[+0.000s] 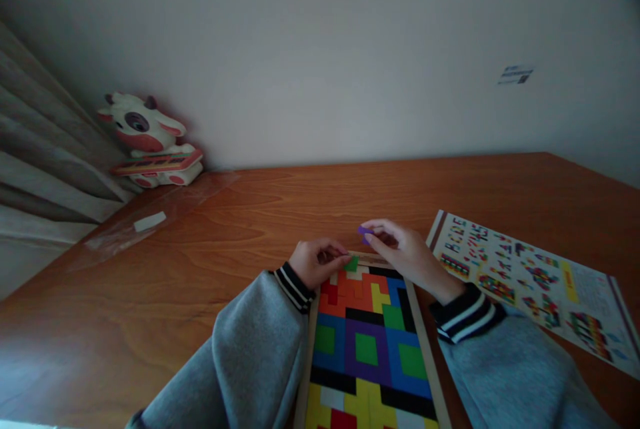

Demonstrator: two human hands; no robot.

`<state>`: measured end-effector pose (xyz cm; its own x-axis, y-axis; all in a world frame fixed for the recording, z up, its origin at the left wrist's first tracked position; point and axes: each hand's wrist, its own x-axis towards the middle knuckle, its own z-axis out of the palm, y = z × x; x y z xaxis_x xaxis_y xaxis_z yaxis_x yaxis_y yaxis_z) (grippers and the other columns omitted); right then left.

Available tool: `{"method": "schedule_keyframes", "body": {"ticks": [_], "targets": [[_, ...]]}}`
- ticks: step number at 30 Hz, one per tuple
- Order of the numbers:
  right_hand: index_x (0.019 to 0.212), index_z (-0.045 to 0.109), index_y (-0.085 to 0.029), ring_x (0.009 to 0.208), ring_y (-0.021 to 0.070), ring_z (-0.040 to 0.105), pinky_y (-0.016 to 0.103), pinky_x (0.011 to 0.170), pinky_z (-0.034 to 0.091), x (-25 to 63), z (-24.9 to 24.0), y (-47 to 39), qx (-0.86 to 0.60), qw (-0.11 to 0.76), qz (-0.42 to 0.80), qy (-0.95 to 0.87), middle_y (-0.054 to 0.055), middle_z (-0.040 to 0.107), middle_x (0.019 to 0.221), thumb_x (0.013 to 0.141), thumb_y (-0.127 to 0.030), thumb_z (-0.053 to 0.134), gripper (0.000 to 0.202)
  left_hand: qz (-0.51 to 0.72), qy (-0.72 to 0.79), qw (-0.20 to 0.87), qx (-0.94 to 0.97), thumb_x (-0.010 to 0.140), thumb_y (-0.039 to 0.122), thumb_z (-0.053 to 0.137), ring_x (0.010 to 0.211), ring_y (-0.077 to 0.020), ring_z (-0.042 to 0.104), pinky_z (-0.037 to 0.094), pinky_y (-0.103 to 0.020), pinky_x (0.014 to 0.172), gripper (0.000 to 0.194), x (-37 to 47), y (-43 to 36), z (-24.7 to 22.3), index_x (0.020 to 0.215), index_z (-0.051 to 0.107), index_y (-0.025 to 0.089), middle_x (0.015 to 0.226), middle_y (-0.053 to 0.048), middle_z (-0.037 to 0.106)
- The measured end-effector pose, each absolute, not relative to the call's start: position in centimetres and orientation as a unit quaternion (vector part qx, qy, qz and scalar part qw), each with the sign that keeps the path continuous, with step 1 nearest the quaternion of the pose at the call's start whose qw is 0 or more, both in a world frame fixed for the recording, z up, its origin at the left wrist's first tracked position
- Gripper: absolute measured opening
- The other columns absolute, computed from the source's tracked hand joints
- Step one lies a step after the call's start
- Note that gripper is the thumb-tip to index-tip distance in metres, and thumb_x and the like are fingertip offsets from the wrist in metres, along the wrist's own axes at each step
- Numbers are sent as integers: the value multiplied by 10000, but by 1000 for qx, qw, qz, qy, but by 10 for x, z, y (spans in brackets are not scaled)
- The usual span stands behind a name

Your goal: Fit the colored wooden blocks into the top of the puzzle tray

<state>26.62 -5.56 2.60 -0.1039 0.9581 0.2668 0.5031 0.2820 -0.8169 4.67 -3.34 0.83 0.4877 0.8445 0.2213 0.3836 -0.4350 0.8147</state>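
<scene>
Purple, a small puzzle piece (365, 231) is pinched in the right hand (407, 254), raised by the far end of the wooden puzzle tray (425, 348), whose long axis runs away from the wearer. The left hand (316, 261), nearer the green block (352, 264), is curled at the far-left corner; whether anything is gripped there cannot be told. To the right, a printed pattern sheet (525, 276) is laid.

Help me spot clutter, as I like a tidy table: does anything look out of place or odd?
A clear plastic film lies loose at the left, looking like stray wrapping. The printed sheet sits askew beside the puzzle board. I see no spill or damage.
</scene>
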Motion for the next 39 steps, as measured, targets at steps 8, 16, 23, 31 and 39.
{"method": "schedule_keyframes", "body": {"ticks": [8,16,23,31,39], "targets": [[1080,625,-232,800,175,675,329,723,532,266,26,-56,-527,407,282,-690,48,724,943,875,-323,552,236,307,364,242,846,791,368,695,677,-141,601,486,-250,669,178,51,-38,17,813,703,191,737,-29,690],[1087,615,-220,746,160,665,314,696,526,267,24,-55,-528,408,279,-690,39,721,911,869,-322,568,245,330,372,293,817,799,405,685,667,-141,606,475,-247,635,224,51,-36,10,852,712,189,744,-32,702],[1004,693,-230,832,174,670,336,769,534,269,33,-56,-484,366,334,-721,42,727,968,882,-342,560,212,385,427,379,725,831,449,625,615,-123,598,451,-212,537,340,48,-28,3,955,696,141,782,-60,706],[987,696,-222,836,190,696,357,793,548,269,29,-58,-477,326,398,-712,43,742,945,857,-356,605,208,392,441,369,718,820,436,639,595,-113,572,417,-204,517,318,49,-29,6,930,702,144,756,-51,693],[925,726,-252,855,180,659,326,779,508,261,25,-60,-443,274,312,-794,36,710,937,889,-323,580,166,390,441,365,721,828,434,629,593,-112,565,407,-202,509,312,50,-28,6,926,703,147,754,-46,694]]}}
